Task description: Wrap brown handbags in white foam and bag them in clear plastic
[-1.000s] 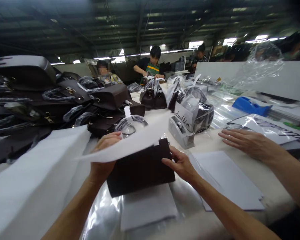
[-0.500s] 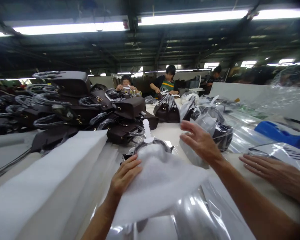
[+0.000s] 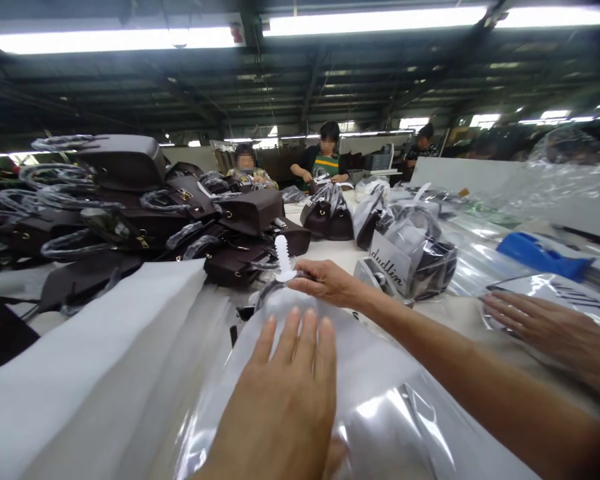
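Under the spread left hand (image 3: pixel 283 393) lies thin white sheeting (image 3: pixel 365 340), right hand (image 3: pixel 327 281) clamping a dark handle (image 3: pixel 265 291).

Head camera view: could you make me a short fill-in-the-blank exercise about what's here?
The person's left hand lies palm ____ over a thin white sheet.
Beside the person's right hand, a ridged plastic strip is coloured ____.
The big heap of dark brown handbags is on the picture's ____ side.
An upright pale panel bears the black cursive word ____.
Missing words: down; white; left; dudlin.
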A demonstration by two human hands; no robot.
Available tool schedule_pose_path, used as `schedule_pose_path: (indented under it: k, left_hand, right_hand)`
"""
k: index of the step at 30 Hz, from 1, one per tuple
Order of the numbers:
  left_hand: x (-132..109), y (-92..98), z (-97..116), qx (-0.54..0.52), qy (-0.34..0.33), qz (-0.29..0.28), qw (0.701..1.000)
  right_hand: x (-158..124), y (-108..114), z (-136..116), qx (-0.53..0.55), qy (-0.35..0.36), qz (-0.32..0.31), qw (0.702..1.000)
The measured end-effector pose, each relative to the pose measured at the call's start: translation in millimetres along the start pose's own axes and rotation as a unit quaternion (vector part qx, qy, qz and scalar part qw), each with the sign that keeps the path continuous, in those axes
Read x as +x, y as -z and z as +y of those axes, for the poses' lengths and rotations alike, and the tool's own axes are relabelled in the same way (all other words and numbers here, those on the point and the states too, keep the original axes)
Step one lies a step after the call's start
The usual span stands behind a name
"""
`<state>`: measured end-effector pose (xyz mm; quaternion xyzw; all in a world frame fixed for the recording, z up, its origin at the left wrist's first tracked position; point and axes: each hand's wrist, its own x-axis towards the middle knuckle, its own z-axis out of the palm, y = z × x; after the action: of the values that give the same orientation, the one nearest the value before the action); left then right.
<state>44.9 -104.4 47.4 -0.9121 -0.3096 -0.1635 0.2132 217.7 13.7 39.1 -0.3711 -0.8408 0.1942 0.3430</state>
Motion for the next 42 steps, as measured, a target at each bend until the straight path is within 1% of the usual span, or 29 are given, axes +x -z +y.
schedule_pose_path:
  k: [1,2,3,4,5,7,8,10,12,13,14,15,16,17,18,19,20,21,22,23,24,26,28,29,32,35,38,40,42]
  left_hand:
    - [11,-5.3,3,0.015,0.035,-0.048,0.998]
    - [19,-10.9,4,0.013,0.044,-0.098,0.994]
    - [25,-15.6,3,-0.001,0.055,-0.135,0.989]
    - [28,-18.1,2,-0.021,0.055,-0.149,0.987]
    - [28,-17.7,-1,-0.044,0.049,-0.147,0.987]
    - [26,-7.5,-9,-0.07,0.037,-0.09,0.993]
    - [24,1.3,-13,-0.072,0.025,-0.055,0.996]
    - [20,21.4,-18,-0.061,-0.003,-0.012,0.998]
    - [12,35.5,-14,-0.044,-0.032,0.029,0.998]
    - [6,36.7,-7,-0.043,-0.046,0.06,0.996]
    - [-3,32.3,2,-0.052,-0.057,0.108,0.991]
    - [-14,21.8,13,-0.067,-0.071,0.146,0.984]
    - [-26,5.2,26,-0.103,-0.066,0.21,0.97]
    - [-40,-16.7,39,-0.146,-0.069,0.256,0.953]
    - [-55,-42.3,51,-0.188,-0.066,0.253,0.947]
    - [-69,-69.6,61,-0.211,-0.035,0.15,0.965]
    - [-82,-96.3,69,-0.215,0.0,0.047,0.976]
    - [-93,-120.4,75,-0.212,0.026,-0.031,0.976]
    - [-102,-140.2,77,-0.22,0.046,-0.098,0.969]
    - [-109,-154.9,78,-0.235,0.064,-0.148,0.958]
    - [-114,-164.2,77,-0.249,0.076,-0.18,0.949]
    - [-118,-169.7,74,-0.277,0.092,-0.206,0.934]
    - [-117,-165.5,72,-0.291,0.102,-0.208,0.928]
    - [-116,-162.7,71,-0.296,0.105,-0.209,0.926]
    - [-116,-158.4,75,-0.307,0.125,-0.217,0.918]
    - [-118,-159.5,79,-0.315,0.143,-0.231,0.909]
    - [-120,-160.6,81,-0.317,0.139,-0.238,0.907]
    - [-120,-161.0,80,-0.322,0.128,-0.235,0.908]
    - [-119,-161.6,78,-0.324,0.12,-0.23,0.91]
  right_hand:
    - [0,-2,1,-0.002,0.003,0.009,1.0]
    - [0,-3,2,-0.005,0.006,0.018,1.0]
    - [0,-6,3,-0.006,0.008,0.029,1.0]
    - [0,-8,3,-0.008,0.011,0.043,0.999]
    - [-1,-10,4,-0.009,0.012,0.059,0.998]
    - [-1,-15,5,-0.01,0.011,0.098,0.995]
    - [-2,-16,5,-0.01,0.01,0.116,0.993]
    - [-1,-18,6,-0.002,0.008,0.139,0.99]
    - [0,-19,6,0.01,0.008,0.148,0.989]
    - [0,-19,5,0.017,0.007,0.151,0.988]
    - [0,-18,5,0.024,0.005,0.153,0.988]
    - [0,-18,5,0.031,0.003,0.154,0.988]
    - [0,-18,5,0.037,0.0,0.153,0.988]
    - [0,-18,4,0.042,-0.001,0.15,0.988]
    - [0,-19,3,0.048,-0.002,0.144,0.988]
    - [-1,-19,2,0.053,-0.003,0.138,0.989]
    - [-1,-19,1,0.059,-0.005,0.132,0.989]
    - [-1,-19,-1,0.065,-0.008,0.127,0.99]
    - [-1,-18,-3,0.07,-0.011,0.124,0.99]
    - [-1,-17,-6,0.075,-0.015,0.125,0.989]
    - [-1,-16,-9,0.076,-0.021,0.129,0.988]
    - [-2,-13,-14,0.071,-0.029,0.149,0.986]
    - [-3,-13,-17,0.062,-0.036,0.166,0.983]
    - [-4,-15,-18,0.059,-0.037,0.165,0.984]
    - [-9,-22,-17,0.053,-0.044,0.134,0.989]
    - [-11,-26,-16,0.046,-0.034,0.111,0.992]
    - [-14,-26,-20,0.043,-0.021,0.093,0.995]
    - [-17,-26,-23,0.027,-0.021,0.105,0.994]
    - [-22,-27,-24,0.009,-0.029,0.134,0.99]
